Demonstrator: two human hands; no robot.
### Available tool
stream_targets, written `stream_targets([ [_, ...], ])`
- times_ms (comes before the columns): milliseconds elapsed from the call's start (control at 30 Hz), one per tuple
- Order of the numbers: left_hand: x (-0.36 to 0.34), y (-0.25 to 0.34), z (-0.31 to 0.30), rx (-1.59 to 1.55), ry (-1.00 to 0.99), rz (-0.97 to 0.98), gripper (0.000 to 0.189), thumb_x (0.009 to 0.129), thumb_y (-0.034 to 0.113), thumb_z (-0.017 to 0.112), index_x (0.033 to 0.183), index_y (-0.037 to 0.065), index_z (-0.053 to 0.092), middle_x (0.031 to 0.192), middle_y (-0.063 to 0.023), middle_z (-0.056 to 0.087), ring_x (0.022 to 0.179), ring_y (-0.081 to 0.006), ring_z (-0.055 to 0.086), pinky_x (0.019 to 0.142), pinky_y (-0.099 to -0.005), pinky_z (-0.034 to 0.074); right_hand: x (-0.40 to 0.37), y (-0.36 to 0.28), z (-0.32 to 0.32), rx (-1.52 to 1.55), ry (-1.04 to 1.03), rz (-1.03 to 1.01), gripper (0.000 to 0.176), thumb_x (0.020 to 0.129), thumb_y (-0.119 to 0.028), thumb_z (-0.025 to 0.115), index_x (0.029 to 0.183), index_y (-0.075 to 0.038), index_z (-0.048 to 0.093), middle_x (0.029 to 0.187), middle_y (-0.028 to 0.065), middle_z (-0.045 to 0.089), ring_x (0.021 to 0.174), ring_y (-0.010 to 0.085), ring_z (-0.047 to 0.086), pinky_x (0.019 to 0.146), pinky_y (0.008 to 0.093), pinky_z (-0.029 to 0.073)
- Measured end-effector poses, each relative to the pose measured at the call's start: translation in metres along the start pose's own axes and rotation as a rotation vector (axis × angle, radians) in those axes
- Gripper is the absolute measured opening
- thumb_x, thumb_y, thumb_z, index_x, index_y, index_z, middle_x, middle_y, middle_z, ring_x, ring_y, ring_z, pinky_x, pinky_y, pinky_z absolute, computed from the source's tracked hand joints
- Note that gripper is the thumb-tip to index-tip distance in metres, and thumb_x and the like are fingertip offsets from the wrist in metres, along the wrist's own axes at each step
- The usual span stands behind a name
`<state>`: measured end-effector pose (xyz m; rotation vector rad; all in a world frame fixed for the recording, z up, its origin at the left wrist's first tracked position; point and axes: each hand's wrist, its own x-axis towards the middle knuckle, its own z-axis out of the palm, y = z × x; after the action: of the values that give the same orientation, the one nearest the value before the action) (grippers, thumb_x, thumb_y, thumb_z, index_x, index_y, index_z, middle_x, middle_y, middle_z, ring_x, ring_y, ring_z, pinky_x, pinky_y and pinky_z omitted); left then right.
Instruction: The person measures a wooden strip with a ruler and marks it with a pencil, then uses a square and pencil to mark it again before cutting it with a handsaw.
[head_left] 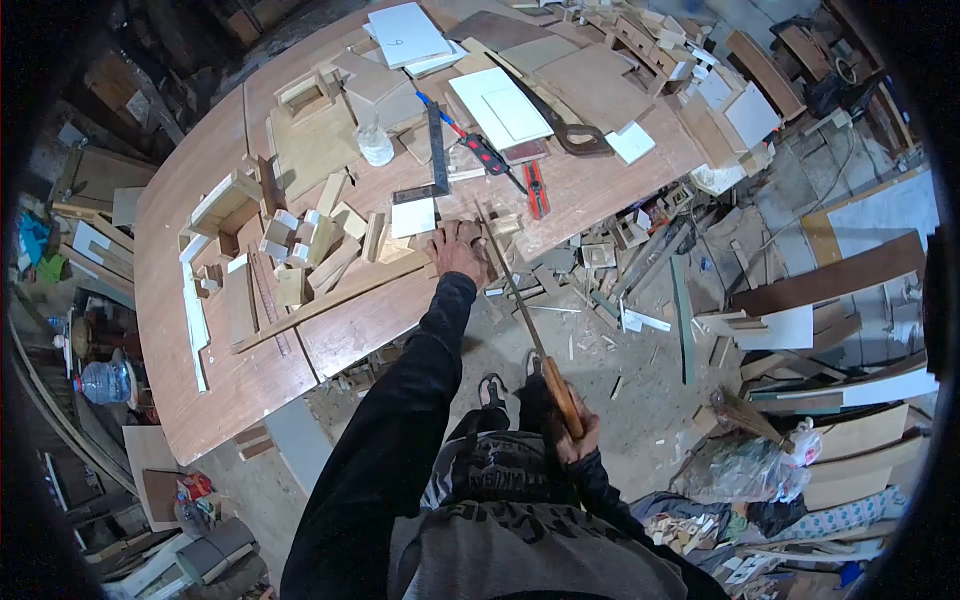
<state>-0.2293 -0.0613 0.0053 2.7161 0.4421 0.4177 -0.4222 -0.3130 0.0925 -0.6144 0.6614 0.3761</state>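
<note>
A handsaw (pixel 560 392) with a brown wooden handle is in my right hand (pixel 580 440), low and to the right, in front of my body. Its long thin blade points away from me, up past the table edge, close beside my left hand (pixel 456 250). That hand presses down at the table's near edge, fingers bent over the right end of a long wooden strip (pixel 340 302). The strip's end is hidden under the palm. Just beyond the fingertips lie a white square piece (pixel 413 217) and a dark try square (pixel 437 150).
Small wood blocks (pixel 310 245) crowd the wooden table (pixel 225 400) left of my hand. Farther back lie a red-black tool (pixel 485 155), a red level (pixel 536 190), a second handsaw (pixel 580 138) and white panels (pixel 500 105). Offcuts litter the floor (pixel 640 390).
</note>
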Motion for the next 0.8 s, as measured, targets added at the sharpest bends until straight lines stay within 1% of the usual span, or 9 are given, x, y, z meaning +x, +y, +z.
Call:
stream_targets([
  [67, -0.002, 0.000, 0.000, -0.017, 0.053, 0.045, 0.036, 0.077, 0.024, 0.059, 0.110, 0.009, 0.055, 0.117, -0.0110, 0.045, 0.109, -0.0334, 0.038, 0.093, -0.0500, 0.026, 0.006, 0.003, 0.004, -0.046, 0.157, -0.060, 0.041, 0.085, -0.002, 0.049, 0.125, 0.006, 0.048, 0.094, 0.0135, 0.064, 0.074, 0.0141, 0.062, 0.068, 0.0237, 0.051],
  [133, -0.004, 0.003, -0.001, -0.011, 0.051, 0.055, 0.036, 0.077, 0.024, 0.059, 0.110, 0.009, 0.055, 0.116, -0.0109, 0.045, 0.108, -0.0333, 0.038, 0.092, -0.0498, 0.027, 0.033, -0.002, 0.009, -1.406, -0.176, -0.677, 0.044, 0.080, -0.002, 0.051, 0.124, 0.003, 0.051, 0.093, 0.0167, 0.065, 0.082, 0.0172, 0.063, 0.076, 0.0257, 0.049],
  [233, -0.004, 0.001, -0.008, 0.009, 0.036, 0.043, 0.037, 0.076, 0.024, 0.060, 0.110, 0.010, 0.054, 0.115, -0.0104, 0.045, 0.107, -0.0329, 0.038, 0.091, -0.0495, 0.027, 0.060, 0.000, 0.041, -1.338, -0.173, -0.623, 0.049, 0.077, -0.004, 0.053, 0.125, 0.001, 0.049, 0.094, 0.0171, 0.064, 0.081, 0.0195, 0.063, 0.076, 0.0280, 0.048],
  [300, -0.002, 0.004, -0.006, -0.004, -0.007, 0.005, 0.037, 0.076, 0.024, 0.060, 0.110, 0.011, 0.053, 0.114, -0.0096, 0.045, 0.108, -0.0323, 0.038, 0.090, -0.0492, 0.027, 0.055, 0.009, 0.004, -1.325, -0.245, -0.901, 0.053, 0.074, -0.007, 0.053, 0.127, -0.006, 0.049, 0.073, 0.0230, 0.057, 0.064, 0.0307, 0.063, 0.065, 0.0352, 0.051],
  [367, 0.000, 0.002, -0.004, -0.028, 0.032, 0.004, 0.038, 0.075, 0.022, 0.061, 0.110, 0.012, 0.053, 0.115, -0.0095, 0.045, 0.109, -0.0319, 0.037, 0.090, -0.0496, 0.027, 0.032, 0.003, -0.027, -0.043, -0.166, 0.036, 0.049, 0.077, -0.004, 0.053, 0.126, 0.000, 0.050, 0.093, 0.0167, 0.064, 0.068, 0.0183, 0.062, 0.066, 0.0281, 0.050],
  [500, -0.002, 0.001, -0.006, 0.005, 0.007, 0.044, 0.035, 0.075, 0.021, 0.060, 0.109, 0.012, 0.055, 0.114, -0.0093, 0.045, 0.108, -0.0309, 0.037, 0.092, -0.0491, 0.025, 0.015, 0.002, 0.002, 0.118, 0.036, 0.111, 0.048, 0.079, -0.011, 0.056, 0.126, -0.004, 0.051, 0.075, 0.0162, 0.062, 0.065, 0.0232, 0.063, 0.063, 0.0315, 0.051],
  [567, -0.004, 0.003, -0.008, 0.006, 0.022, 0.037, 0.037, 0.072, 0.019, 0.061, 0.108, 0.011, 0.056, 0.113, -0.0087, 0.046, 0.108, -0.0304, 0.037, 0.092, -0.0486, 0.025, 0.051, 0.007, 0.002, -1.453, -0.198, -0.912, 0.044, 0.084, -0.013, 0.054, 0.125, 0.002, 0.050, 0.088, 0.0117, 0.064, 0.068, 0.0209, 0.063, 0.061, 0.0302, 0.052],
  [700, -0.002, 0.003, -0.009, -0.004, 0.049, 0.041, 0.044, 0.067, 0.017, 0.065, 0.110, 0.011, 0.055, 0.114, -0.0082, 0.045, 0.108, -0.0303, 0.037, 0.093, -0.0481, 0.025, 0.063, 0.004, 0.011, -1.471, -0.299, -0.824, 0.045, 0.085, -0.013, 0.050, 0.127, 0.004, 0.046, 0.104, 0.0111, 0.062, 0.071, 0.0196, 0.064, 0.059, 0.0284, 0.053],
  [800, -0.002, 0.006, -0.013, -0.018, -0.009, 0.002, 0.049, 0.065, 0.017, 0.066, 0.112, 0.012, 0.053, 0.114, -0.0079, 0.045, 0.108, -0.0308, 0.038, 0.093, -0.0475, 0.026, 0.028, 0.010, -0.027, -0.256, -0.112, -0.105, 0.053, 0.081, -0.015, 0.052, 0.130, 0.002, 0.043, 0.109, 0.0107, 0.060, 0.068, 0.0139, 0.063, 0.057, 0.0245, 0.051],
])
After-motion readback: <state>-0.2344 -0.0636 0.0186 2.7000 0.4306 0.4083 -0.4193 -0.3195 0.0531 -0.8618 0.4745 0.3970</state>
